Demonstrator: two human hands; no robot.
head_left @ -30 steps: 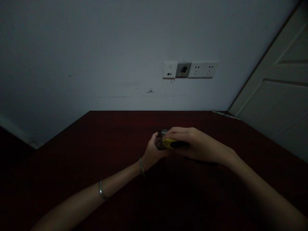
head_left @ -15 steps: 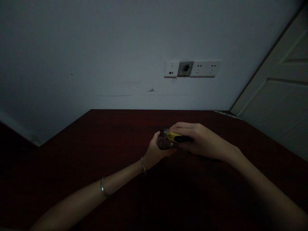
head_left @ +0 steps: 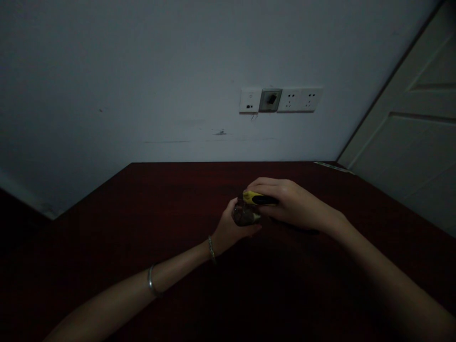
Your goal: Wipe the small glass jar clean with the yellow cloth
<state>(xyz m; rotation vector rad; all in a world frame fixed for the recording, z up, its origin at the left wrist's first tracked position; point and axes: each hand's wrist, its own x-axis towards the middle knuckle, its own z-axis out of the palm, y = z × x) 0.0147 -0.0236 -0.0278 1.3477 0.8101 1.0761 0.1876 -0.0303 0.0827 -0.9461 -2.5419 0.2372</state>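
My left hand (head_left: 230, 229) is wrapped round a dark brown, rounded object (head_left: 244, 215) with a pale patch on its right side. The dim light hides what kind of thing it is. My right hand (head_left: 295, 202) grips a tool with a yellow-and-black handle (head_left: 251, 197), held sideways just above the brown object. The tool's working end is hidden or too dark to make out, and I cannot tell whether it touches the object. Both hands are close together over the dark red table (head_left: 178, 190).
A white wall (head_left: 160, 71) stands behind the table, with a row of sockets and a switch (head_left: 280, 99). A panelled door (head_left: 413, 142) is on the right. A thin pale strip (head_left: 333, 167) lies at the table's far right corner.
My right hand and the yellow-and-black tool have shifted slightly left and up over the brown object. The brown object shows more of its pale patch. My left hand keeps its hold.
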